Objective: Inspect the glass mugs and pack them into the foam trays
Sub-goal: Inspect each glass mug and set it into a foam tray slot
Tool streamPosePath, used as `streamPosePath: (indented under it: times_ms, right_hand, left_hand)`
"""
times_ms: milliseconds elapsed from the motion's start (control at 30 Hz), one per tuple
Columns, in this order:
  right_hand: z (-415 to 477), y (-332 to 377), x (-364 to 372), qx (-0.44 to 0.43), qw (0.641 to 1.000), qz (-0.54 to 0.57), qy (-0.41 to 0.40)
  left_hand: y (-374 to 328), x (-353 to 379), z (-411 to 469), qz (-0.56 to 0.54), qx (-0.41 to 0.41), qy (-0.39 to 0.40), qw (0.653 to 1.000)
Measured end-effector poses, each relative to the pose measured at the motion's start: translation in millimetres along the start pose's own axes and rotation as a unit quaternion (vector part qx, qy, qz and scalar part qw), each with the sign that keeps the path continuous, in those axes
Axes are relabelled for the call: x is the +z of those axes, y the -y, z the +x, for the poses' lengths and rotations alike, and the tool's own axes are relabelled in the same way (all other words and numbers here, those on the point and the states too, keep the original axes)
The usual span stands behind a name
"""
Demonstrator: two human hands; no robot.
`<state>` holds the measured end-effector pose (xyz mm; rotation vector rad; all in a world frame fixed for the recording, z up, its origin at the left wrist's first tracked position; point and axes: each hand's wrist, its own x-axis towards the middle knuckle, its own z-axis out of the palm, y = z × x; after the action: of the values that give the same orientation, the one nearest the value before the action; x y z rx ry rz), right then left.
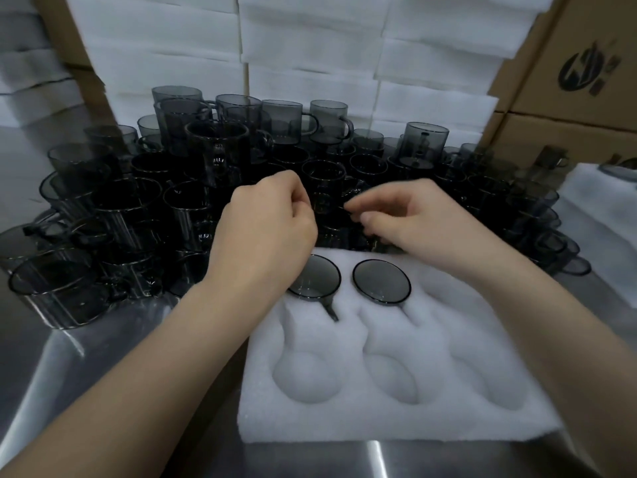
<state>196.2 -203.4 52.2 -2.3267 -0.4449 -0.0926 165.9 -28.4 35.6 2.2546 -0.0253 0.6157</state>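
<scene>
Here, both hands meet at the far edge of the foam tray point(379, 419), over the crowd of smoky glass mugs point(144, 201) filling the counter point(86, 367) behind it. The right hand point(406, 219) pinches a dark mug point(327, 201) by its handle with curled fingers. The left hand point(272, 219) curls its fingers beside it, but I cannot tell whether they grip. Two packed mugs point(382, 281) sit in the tray's far row, and the near pockets lie open.

Operator's left hand point(265, 222) and right hand point(410, 219) bare; forearms point(155, 357) bare too, right up to view edge.
</scene>
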Motion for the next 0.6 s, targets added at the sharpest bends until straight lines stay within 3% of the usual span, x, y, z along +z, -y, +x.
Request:
streamPosePath:
  times_ms: [167, 333, 500, 600]
  right_hand:
    - [42, 10, 12, -0.048, 0.988, -0.140, -0.030]
    - [62, 9, 24, -0.036, 0.976, -0.212, -0.035]
    - [58, 6, 20, -0.071, 0.976, -0.194, -0.061]
    - [53, 8, 10, -0.072, 0.988, -0.104, -0.088]
  left_hand:
    - [-9, 4, -12, 0.140, 0.028, 0.081, 0.986]
    - [-12, 10, -20, 0.171, 0.064, 0.099, 0.978]
    - [-7, 15, -20, 0.147, 0.119, 0.158, 0.969]
    - [-4, 16, -15, 0.107, 0.105, 0.182, 0.972]
